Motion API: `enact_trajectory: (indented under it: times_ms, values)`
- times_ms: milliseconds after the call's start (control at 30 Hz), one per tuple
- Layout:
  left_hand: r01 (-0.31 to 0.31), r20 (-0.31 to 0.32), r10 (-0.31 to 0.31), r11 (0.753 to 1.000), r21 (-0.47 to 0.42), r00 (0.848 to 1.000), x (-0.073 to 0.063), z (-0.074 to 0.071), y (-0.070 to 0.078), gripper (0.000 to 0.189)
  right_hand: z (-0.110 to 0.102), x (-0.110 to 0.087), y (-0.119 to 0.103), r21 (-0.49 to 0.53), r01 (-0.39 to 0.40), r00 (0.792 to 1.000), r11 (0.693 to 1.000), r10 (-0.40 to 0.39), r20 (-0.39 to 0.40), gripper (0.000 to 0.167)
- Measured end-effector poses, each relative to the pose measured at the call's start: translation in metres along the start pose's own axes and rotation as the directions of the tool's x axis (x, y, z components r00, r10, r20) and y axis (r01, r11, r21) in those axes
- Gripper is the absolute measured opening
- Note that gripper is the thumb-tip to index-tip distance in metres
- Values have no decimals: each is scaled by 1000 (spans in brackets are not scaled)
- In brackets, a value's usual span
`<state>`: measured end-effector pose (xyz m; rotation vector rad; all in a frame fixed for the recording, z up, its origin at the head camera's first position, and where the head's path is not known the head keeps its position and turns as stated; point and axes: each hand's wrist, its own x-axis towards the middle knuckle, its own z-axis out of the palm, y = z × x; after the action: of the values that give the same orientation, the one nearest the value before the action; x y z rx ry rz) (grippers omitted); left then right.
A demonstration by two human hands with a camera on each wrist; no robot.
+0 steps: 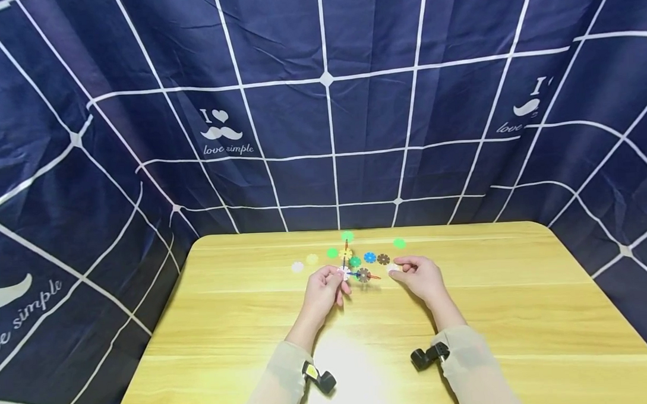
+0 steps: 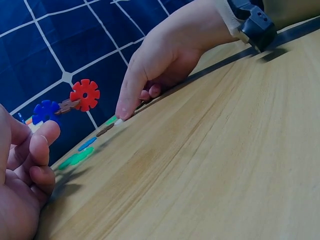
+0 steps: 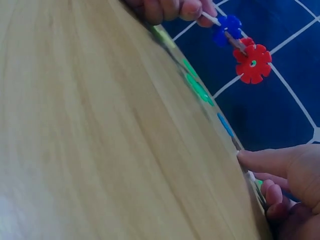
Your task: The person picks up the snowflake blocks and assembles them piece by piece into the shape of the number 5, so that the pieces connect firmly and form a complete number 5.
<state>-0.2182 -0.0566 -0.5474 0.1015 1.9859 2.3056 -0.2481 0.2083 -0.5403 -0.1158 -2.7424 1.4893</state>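
Note:
My left hand pinches a white notched disc, part of a joined plastic figure held above the table. Slotted into that figure are a blue disc, a brown disc, a red disc and a yellow disc. To the right, my right hand is down at the tabletop, thumb and forefinger at a loose white disc, which they pinch and partly cover. Beside it lies a loose brown disc, then a lighter blue disc.
More loose discs lie at the back of the wooden table: several green ones, such as one green disc, a pale yellow disc and another white disc. A dark blue curtain with white lines hangs behind the table.

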Motion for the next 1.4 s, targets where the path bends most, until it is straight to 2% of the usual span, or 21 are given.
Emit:
enact_trajectory:
  times_ms: [233, 333, 500, 633, 733, 833, 1133, 1400]
  values:
    - [8, 10, -8, 1000, 7, 1000, -1, -1, -3, 17, 1, -5, 2, -51, 0, 1000, 999, 1, 8, 32]
    - [9, 12, -9, 1000, 6, 1000, -2, -1, -4, 18, 2, -10, 2, 2, -19, 1000, 1000, 19, 17, 31]
    - [1, 10, -1, 1000, 4, 1000, -1, -1, -4, 17, 1, -18, 1, 160, -58, 998, 986, 57, 11, 26]
    - [2, 6, -2, 1000, 2, 1000, -1, 0, -4, 16, -2, -24, 1, 281, -85, 996, 956, 84, 14, 33]
    - [2, 6, -2, 1000, 0, 1000, -1, 0, -3, 17, -3, -30, 1, 379, -122, 993, 917, 114, 43, 41]
    - [-3, 4, 3, 1000, 1, 1000, 0, 0, -2, 17, -1, -34, -2, 460, -126, 992, 879, 105, 70, 42]
    - [-8, 5, 8, 1000, -1, 1000, 1, 0, 1, 17, 13, -38, -5, 572, -59, 998, 818, 32, 57, 35]
    - [-12, -4, 12, 1000, -4, 1000, 1, -1, 1, 13, 21, -39, -6, 621, -38, 998, 783, -2, 64, 31]
